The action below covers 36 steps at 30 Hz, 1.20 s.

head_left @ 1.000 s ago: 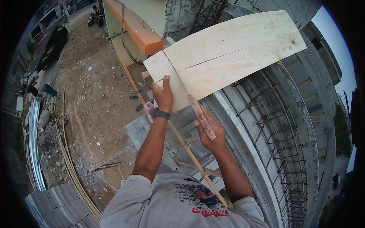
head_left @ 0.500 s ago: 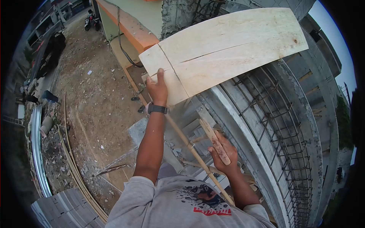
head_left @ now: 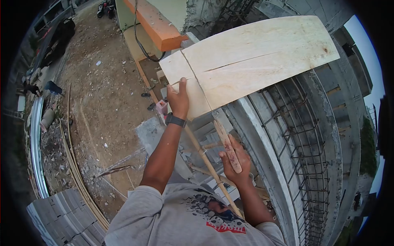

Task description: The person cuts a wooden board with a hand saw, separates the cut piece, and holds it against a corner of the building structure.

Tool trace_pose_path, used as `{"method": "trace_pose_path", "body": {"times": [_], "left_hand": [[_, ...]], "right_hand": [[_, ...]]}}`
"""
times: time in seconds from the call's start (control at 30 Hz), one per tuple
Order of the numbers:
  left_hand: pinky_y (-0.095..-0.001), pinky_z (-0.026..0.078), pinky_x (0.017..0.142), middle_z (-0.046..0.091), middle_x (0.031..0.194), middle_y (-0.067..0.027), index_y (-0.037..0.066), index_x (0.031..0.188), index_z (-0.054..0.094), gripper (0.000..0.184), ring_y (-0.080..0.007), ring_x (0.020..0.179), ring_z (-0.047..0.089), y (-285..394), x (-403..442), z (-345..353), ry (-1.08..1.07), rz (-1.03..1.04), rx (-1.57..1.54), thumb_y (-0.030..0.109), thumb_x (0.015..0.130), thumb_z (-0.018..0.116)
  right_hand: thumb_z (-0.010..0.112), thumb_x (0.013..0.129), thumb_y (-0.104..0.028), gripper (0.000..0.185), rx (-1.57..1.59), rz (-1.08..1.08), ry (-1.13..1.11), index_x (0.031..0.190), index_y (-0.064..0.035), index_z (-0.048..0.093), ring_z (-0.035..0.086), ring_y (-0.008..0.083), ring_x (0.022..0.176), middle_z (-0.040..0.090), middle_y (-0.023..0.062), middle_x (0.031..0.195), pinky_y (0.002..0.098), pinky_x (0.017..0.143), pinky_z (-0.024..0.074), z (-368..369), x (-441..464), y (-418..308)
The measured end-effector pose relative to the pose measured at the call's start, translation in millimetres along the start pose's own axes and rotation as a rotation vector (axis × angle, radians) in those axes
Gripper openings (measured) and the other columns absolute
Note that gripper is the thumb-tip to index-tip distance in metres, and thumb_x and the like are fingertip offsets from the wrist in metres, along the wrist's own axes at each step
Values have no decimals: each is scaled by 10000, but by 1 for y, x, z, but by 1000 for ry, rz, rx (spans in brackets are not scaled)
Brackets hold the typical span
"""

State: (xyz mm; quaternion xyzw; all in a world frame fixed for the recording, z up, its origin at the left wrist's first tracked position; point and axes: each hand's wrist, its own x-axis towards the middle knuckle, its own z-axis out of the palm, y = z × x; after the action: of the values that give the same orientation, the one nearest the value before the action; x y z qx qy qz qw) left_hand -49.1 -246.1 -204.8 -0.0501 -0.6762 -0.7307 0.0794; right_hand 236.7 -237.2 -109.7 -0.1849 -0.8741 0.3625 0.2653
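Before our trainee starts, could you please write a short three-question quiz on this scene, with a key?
1. True or false: the person's right grip is closed around a wooden handle.

2. Multiple choice: where is the dark band worn?
A) Right wrist
B) Left wrist
C) Right upper arm

3. Short answer: on which side of the dark line across the pale board, the longer or the shorter part, is the left grip?

Key: 1. True. 2. B. 3. The shorter part.
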Motion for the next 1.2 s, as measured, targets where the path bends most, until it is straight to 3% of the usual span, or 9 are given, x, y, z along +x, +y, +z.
{"method": "trace_pose_path", "body": {"times": [0.13,0.23,0.53,0.57,0.63,0.77,1.03,1.13,1.2], "left_hand": [[-315,486,940,683,1165,-136,-48,1192,616,402,-173,1055,630,17,8,-14,-59,-27,-201,297,1000,686],[-313,487,937,686,1155,-123,-55,1221,594,419,-172,1044,633,26,27,-17,-97,-12,-279,292,1004,682],[-315,508,879,708,1074,-143,-58,1147,588,430,-171,960,650,28,26,-13,-65,2,-300,324,990,706],[-317,509,878,710,1065,-143,-59,1144,588,434,-174,954,653,25,42,-12,-76,11,-317,328,989,706],[-322,509,883,703,1100,-163,-66,1149,581,436,-190,978,658,11,42,-10,-128,-22,-321,324,993,697],[-328,505,902,675,1176,-183,-76,1154,570,417,-205,1016,651,3,-4,13,-7,140,-196,292,998,688],[-328,506,891,707,1102,-145,-63,1150,599,404,-180,980,653,32,52,8,-149,-71,-296,294,990,701],[-327,501,905,715,1089,-141,-57,1139,613,386,-180,992,657,23,14,14,-70,74,-216,291,993,693],[-327,498,924,709,1131,-142,-57,1172,611,399,-181,1022,653,10,25,16,-118,-92,-263,293,996,687]], "right_hand": [[766,874,-43,539,114,-135,5,1367,52,568,760,240,909,746,193,1061,327,773,585,26,68,-5],[751,898,-54,541,1,-72,-10,1381,78,549,751,240,994,739,224,1122,324,849,582,-33,-20,-12],[758,915,-95,515,137,-2,7,1360,84,569,715,228,1053,711,235,1191,321,894,542,24,47,-18],[752,894,-51,548,-19,-173,42,1395,45,552,759,270,976,735,240,1098,327,834,585,10,17,-12],[759,886,-52,561,-90,-155,12,1398,46,551,762,293,965,737,238,1090,339,817,592,-22,-40,-21],[757,877,-52,575,-210,-199,30,1386,100,538,767,273,954,741,225,1089,323,806,597,8,12,6],[768,872,-49,531,-94,-147,95,1362,43,586,771,261,887,748,230,1083,316,750,593,-43,-46,-27],[768,879,-53,509,27,-106,98,1345,60,596,770,260,900,741,235,1104,329,762,594,2,29,9],[768,878,-51,510,64,-76,74,1342,71,593,769,265,913,734,245,1125,335,772,595,8,44,4]]}}
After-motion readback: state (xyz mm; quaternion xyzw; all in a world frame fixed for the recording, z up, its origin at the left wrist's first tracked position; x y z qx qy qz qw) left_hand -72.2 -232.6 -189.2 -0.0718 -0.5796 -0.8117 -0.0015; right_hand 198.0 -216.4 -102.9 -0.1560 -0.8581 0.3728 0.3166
